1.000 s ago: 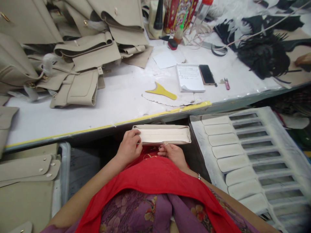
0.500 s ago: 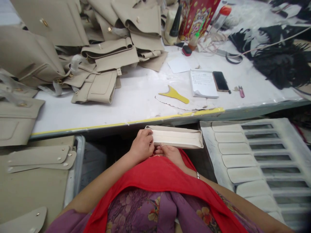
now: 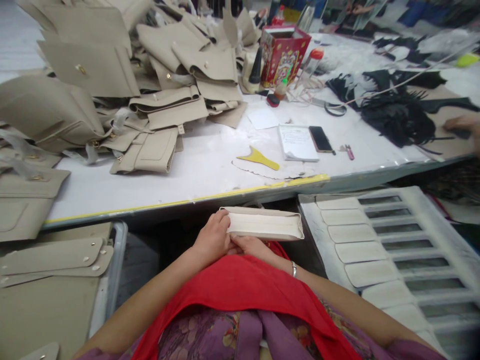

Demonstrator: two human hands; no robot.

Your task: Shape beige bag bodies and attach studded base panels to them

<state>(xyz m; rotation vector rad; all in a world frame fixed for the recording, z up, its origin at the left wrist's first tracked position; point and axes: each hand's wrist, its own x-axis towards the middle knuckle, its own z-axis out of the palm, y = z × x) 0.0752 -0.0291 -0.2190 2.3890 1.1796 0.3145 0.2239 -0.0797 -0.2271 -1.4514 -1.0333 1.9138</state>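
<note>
A beige leather bag piece (image 3: 264, 225), long and narrow with a pale inner face and raised edges, is held just in front of the table edge. My left hand (image 3: 212, 233) is closed on its left end, fingers bent over the rim. Along the lower edge, near that same end, my right hand (image 3: 252, 246) pinches the piece, its fingertips close to the left hand and partly hidden. A red apron (image 3: 225, 280) lies directly below both hands.
Beige bags (image 3: 93, 65) are heaped at the table's left. A yellow scraper-like tool (image 3: 258, 158), notepad (image 3: 298, 145), phone (image 3: 320, 139) and pink snips (image 3: 349, 152) lie on top. Rack with pale flaps (image 3: 369, 272) at right, bin (image 3: 120, 250) at left. Another person's hand (image 3: 465, 125) is far right.
My right hand has shifted left along the piece's lower edge, closer to my left hand. The view has tilted up and turned right, bringing another person's hand into sight.
</note>
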